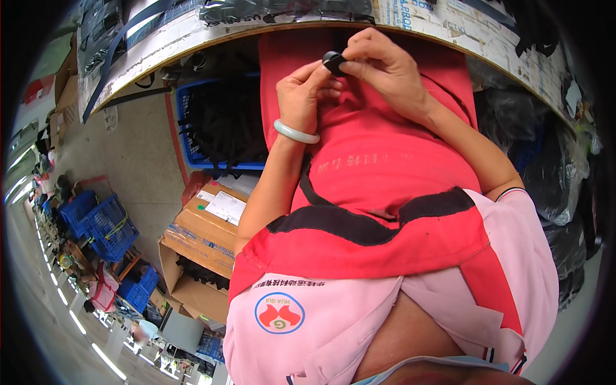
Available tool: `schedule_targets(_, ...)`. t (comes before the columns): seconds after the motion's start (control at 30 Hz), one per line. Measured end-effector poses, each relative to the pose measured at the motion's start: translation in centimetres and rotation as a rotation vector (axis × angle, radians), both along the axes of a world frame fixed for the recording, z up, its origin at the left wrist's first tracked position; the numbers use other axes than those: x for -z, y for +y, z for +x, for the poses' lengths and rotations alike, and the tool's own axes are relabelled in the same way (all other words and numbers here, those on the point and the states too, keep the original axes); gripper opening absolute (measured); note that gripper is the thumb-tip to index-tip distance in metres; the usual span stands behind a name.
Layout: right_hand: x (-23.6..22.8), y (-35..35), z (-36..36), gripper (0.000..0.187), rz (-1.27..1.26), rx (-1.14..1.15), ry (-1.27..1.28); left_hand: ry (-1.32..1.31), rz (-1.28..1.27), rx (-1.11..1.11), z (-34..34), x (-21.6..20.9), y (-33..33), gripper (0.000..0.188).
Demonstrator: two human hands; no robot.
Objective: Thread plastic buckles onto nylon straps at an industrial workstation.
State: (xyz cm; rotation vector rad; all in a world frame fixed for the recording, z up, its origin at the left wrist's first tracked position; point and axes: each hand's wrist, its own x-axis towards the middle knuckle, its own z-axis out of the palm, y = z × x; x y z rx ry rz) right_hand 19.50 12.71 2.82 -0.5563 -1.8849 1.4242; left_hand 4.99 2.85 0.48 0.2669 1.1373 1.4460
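Observation:
In front of the red apron (385,141), just off the worktable's near edge, both my hands are closed on a small folded black strap piece (333,63). My left hand (303,96), with a pale bangle on its wrist, pinches it from the left between thumb and fingers. From the right, the thumb and forefinger of my right hand (384,72) grip its other side. The piece looks bent over into a loop. Fingers hide part of it, so I cannot tell whether it carries a buckle.
The worktable (443,32) bears plastic-wrapped black goods (289,11); a dark strap (106,77) hangs off its left. Below stand a blue crate (184,122) of black straps and an open cardboard box (196,247). Black plastic bags (545,160) are piled at right.

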Motion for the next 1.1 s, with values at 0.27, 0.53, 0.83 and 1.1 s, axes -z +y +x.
schedule_targets(0.27,-0.9,1.9,1.5,0.022,-0.398,-0.228,-0.511,0.353,0.067,-0.103,0.4,-0.5,0.0,0.021)
schedule_targets(0.53,-2.3,1.1,0.5,0.024,-0.698,-0.155,-0.425,0.400,0.168,-0.171,0.4,-0.4,0.0,0.018)
schedule_targets(0.83,-1.3,1.1,0.6,0.023,-0.739,-0.145,-0.338,0.401,0.175,-0.144,0.7,-0.6,-0.2,0.015)
schedule_targets(1.1,-0.4,2.3,0.5,0.021,-0.925,-0.334,-0.309,0.416,0.273,-0.004,-0.9,-2.3,-2.3,0.014)
